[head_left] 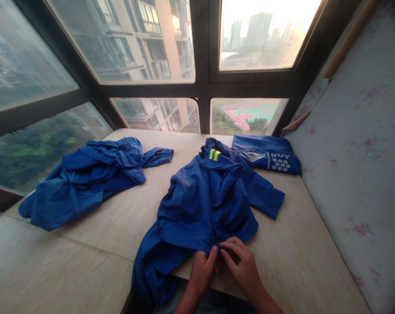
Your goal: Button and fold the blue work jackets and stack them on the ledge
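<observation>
A blue jacket (200, 200) with a yellow-green reflective patch near its collar lies spread on the pale sill. One sleeve stretches to the right, the other hangs over the near edge at the left. At the middle of the jacket's near hem, my left hand (202, 266) pinches the cloth between thumb and fingers. Close beside it on the right, my right hand (238, 259) is closed on the same hem, its fingertips almost touching my left thumb.
Another crumpled blue garment (92, 174) lies at the left. A folded blue garment (266, 155) with white print sits at the back right, partly behind the jacket. Windows (151, 113) rise behind the sill (125, 231); a flower-patterned wall (354, 174) bounds the right.
</observation>
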The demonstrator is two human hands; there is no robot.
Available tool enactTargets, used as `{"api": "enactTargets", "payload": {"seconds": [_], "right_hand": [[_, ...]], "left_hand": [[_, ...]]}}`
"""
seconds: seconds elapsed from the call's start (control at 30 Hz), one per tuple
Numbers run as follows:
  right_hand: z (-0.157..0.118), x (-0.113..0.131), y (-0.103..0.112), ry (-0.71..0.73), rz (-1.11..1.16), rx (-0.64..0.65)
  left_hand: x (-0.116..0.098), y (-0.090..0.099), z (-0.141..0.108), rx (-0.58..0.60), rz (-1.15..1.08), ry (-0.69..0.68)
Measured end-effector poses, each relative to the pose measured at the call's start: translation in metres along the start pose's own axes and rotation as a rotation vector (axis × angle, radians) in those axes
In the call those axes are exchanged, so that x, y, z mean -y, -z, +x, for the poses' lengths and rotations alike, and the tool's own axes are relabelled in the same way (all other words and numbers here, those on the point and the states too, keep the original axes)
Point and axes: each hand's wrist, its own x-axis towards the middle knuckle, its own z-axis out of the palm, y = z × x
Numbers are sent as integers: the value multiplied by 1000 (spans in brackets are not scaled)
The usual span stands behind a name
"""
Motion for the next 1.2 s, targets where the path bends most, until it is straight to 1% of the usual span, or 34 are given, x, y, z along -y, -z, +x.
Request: {"api": "enactTargets", "payload": {"seconds": [0.13, 0.3, 0.5, 0.6, 0.73, 0.83, 0.97, 1.07, 1.13, 1.2], "right_hand": [[3, 2, 1, -47, 19, -1], [5, 4, 1, -97, 24, 28], [6, 3, 0, -145, 72, 6], [6, 0, 1, -162, 124, 16], [5, -5, 5, -159, 162, 65], [5, -7, 7, -171, 143, 87], [5, -7, 7, -205, 108, 99], [5, -4, 11, -218, 71, 118], [6, 1, 20, -229, 11, 161], [8, 8, 32, -236, -74, 236]], "left_hand": [[-1, 0, -1, -7, -9, -10], [-2, 0, -3, -26, -5, -26], [-1, 2, -1, 8, 81, -73], [0, 1, -1, -12, 96, -93], [1, -4, -3, -69, 119, -86], [0, -8, -4, -118, 124, -81], [0, -11, -2, -152, 110, -68], [4, -14, -3, -173, 138, -40], [6, -14, -10, -129, 171, -13], [5, -12, -23, -27, 238, 10]]}}
